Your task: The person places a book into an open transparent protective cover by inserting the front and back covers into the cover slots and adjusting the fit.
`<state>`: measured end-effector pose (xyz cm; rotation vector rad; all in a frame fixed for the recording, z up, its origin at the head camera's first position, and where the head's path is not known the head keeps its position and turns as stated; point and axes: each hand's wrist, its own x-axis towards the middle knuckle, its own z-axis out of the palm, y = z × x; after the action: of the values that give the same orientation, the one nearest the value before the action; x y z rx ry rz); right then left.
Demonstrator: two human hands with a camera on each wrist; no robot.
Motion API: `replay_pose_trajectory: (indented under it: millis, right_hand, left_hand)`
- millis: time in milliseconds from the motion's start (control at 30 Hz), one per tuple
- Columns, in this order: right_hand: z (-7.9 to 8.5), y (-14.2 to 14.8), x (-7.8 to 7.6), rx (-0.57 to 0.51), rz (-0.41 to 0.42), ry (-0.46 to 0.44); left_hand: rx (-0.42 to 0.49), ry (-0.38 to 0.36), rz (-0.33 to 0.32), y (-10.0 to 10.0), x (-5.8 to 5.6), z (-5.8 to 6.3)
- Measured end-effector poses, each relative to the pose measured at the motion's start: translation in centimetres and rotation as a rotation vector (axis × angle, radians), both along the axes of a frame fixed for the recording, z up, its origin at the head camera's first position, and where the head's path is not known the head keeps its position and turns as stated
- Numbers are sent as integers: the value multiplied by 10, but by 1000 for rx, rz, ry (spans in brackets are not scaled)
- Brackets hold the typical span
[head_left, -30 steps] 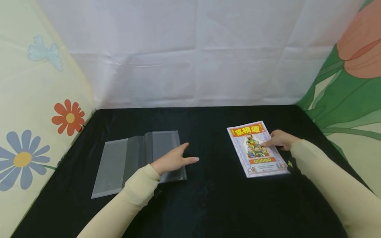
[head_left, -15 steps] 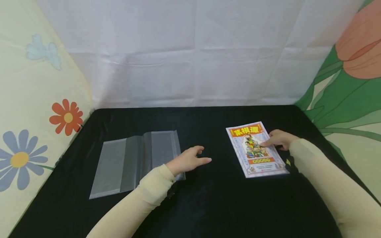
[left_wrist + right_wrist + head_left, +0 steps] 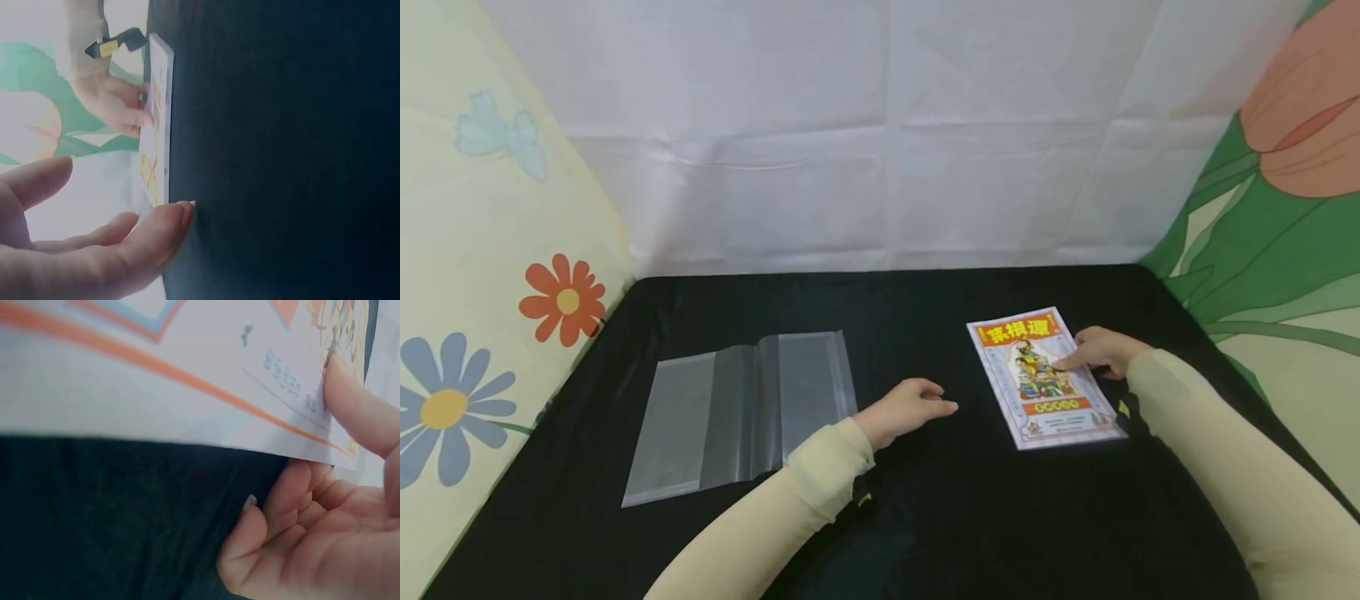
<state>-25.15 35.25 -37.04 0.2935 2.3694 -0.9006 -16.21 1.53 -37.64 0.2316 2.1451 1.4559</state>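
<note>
In the head view, my right hand (image 3: 1105,350) holds the right edge of a thin book (image 3: 1048,404) with a bright illustrated cover. The right wrist view has the thumb (image 3: 359,409) on top of the cover and the other fingers curled below the edge. My left hand (image 3: 906,412) hovers over the table left of the book, its fingers loosely bent and holding nothing. A gap separates it from the book in the head view. A transparent plastic book cover (image 3: 677,425) lies spread out at left, partly behind my left forearm.
A black cloth (image 3: 940,533) covers the table. White fabric (image 3: 880,167) hangs at the back, with flower-printed panels on the left (image 3: 445,208) and right (image 3: 1307,275). Each wrist wears a black strap with a yellow tag.
My left hand has moved right, from over the plastic cover toward the book, and its spread fingers have drawn closer together. My right hand keeps its pinch on the book.
</note>
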Motion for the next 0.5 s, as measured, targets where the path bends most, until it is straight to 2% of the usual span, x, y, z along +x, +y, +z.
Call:
replay_pose_trajectory:
  millis: [200, 500]
  right_hand:
    - [0, 0, -2, -3, 7, -2]
    - [1, -1, 0, 3, 10, -6]
  left_hand:
    - [149, -128, 55, 20, -1, -3]
    - [321, -303, 103, 42, -4, -10]
